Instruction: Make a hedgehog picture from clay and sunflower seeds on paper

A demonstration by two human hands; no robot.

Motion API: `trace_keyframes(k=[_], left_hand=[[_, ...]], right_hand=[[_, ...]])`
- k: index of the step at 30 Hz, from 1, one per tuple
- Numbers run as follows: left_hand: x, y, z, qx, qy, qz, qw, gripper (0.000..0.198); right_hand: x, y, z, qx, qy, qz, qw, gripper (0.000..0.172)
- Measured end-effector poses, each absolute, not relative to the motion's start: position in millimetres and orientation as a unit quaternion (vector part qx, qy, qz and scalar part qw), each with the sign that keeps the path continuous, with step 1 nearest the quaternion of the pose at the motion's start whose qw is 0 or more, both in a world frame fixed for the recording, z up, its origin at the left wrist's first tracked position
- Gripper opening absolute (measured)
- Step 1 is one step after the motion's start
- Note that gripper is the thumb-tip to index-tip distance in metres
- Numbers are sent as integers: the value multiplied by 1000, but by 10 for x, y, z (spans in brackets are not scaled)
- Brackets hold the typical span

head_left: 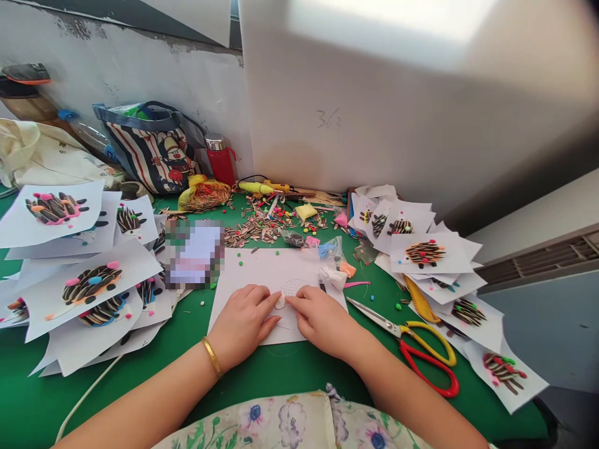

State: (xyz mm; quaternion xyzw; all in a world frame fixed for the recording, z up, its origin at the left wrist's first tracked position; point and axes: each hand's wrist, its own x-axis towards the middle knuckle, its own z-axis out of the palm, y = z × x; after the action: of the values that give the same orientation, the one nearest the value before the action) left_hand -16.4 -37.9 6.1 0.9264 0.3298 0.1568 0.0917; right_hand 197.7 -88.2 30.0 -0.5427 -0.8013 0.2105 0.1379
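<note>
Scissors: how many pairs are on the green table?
1: a pair of scissors with red and yellow handles, on the green table beside the right hand. More could hide under the papers.

Beyond the left hand (241,327), a pixelated patch (194,254) is blurring a pale sheet past recognition. The fingertips (276,298) of both hands are hiding most of a small pale piece (279,303), and the right hand (322,321) is covering the lower edge of a dotted round shape (292,287). Beyond the hands, scattered coloured bits (281,215) are too small to identify. Left of the left hand, the picture's edge is cutting off sunflower-seed hedgehog pictures (51,212), while the bottom edge is cutting off a floral garment (290,424).
</note>
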Motion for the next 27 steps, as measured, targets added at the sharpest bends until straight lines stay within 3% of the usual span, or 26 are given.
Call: trace_keyframes(k=[13,20,27], left_hand=[[-206,-374,96,935,307,150,92,29],[-172,-392,47,925,344,135,91,41],[-144,-399,56,923,354,118,94,41]], right_hand=[[1969,-884,287,-535,-811,202,125,39],[1979,-853,277,-571,-779,225,127,48],[1975,-835,286,-575,-777,230,113,49]])
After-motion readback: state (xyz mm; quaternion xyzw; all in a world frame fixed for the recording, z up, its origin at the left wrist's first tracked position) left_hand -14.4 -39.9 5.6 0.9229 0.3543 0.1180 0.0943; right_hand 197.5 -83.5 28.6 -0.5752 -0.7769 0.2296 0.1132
